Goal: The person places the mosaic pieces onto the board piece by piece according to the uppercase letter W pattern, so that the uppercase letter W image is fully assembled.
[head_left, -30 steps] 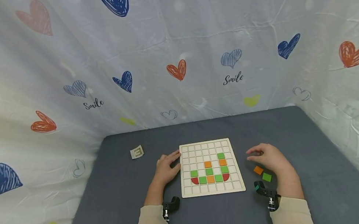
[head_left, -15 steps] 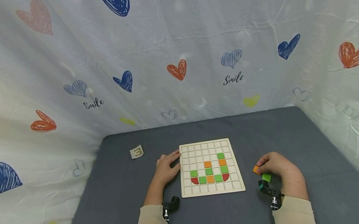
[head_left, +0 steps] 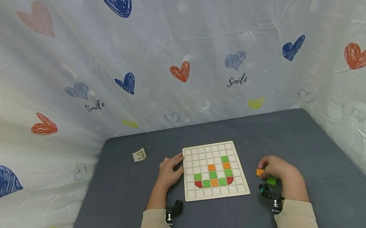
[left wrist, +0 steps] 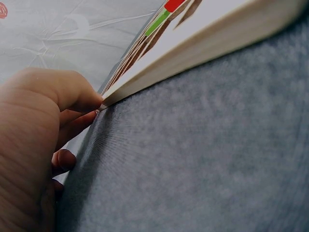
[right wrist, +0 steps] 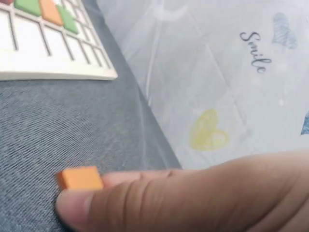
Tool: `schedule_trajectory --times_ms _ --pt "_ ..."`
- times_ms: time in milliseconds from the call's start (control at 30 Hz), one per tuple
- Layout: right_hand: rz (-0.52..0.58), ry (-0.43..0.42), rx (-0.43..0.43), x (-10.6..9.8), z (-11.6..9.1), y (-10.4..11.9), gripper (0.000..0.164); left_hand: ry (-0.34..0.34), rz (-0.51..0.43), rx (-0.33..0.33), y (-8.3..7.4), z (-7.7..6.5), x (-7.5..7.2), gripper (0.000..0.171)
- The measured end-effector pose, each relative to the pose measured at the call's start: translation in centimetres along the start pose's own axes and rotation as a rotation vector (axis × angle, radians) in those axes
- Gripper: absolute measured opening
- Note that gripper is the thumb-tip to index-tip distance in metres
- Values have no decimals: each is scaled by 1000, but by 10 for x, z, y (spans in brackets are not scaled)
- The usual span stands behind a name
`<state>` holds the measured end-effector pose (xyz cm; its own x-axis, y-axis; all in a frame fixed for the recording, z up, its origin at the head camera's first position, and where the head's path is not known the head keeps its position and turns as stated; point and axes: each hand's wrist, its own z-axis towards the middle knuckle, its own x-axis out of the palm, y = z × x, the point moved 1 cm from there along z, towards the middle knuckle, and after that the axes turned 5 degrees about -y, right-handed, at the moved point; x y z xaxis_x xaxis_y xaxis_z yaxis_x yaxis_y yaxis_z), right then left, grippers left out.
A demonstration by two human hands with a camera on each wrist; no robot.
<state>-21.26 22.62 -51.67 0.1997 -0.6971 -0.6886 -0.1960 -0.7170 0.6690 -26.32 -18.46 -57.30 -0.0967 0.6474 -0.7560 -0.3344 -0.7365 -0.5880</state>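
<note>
To the right of the pale grid board [head_left: 195,195], my right hand [head_left: 278,167] pinches an orange square tile [head_left: 259,172] between thumb and fingers. The right wrist view shows that orange tile [right wrist: 82,178] above the thumb, close over the grey cloth. A green square tile [head_left: 271,181] lies on the table just below this hand. My left hand [head_left: 169,172] rests at the board's left edge, its fingers and thumb touching the side. In the left wrist view, the thumb meets the board's rim [left wrist: 140,87]. Green, orange and red tiles sit in several of the board's squares.
A small printed paper piece [head_left: 139,155] lies on the grey table [head_left: 215,223], behind and left of the board. Behind the table hangs a pale curtain [head_left: 147,42] printed with hearts. Black camera mounts [head_left: 271,196] sit on both wrists.
My right hand has come down and toward me to the loose tiles and taken the orange one, shifting it slightly left. The left hand and the board have stayed put.
</note>
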Motion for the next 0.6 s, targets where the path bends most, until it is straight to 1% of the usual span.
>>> schedule_trajectory --times_ms 100,200,367,600 --pt "11 -30 -20 2 3 -2 20 -4 -1 3 0 1 0 47" --pt "14 -62 -28 3 5 -4 24 -5 1 8 0 0 0 47" --pt "30 -83 -31 1 6 -8 25 11 10 5 0 0 0 47" --pt "26 -122 -70 1 10 -11 27 -9 2 14 0 0 0 47"
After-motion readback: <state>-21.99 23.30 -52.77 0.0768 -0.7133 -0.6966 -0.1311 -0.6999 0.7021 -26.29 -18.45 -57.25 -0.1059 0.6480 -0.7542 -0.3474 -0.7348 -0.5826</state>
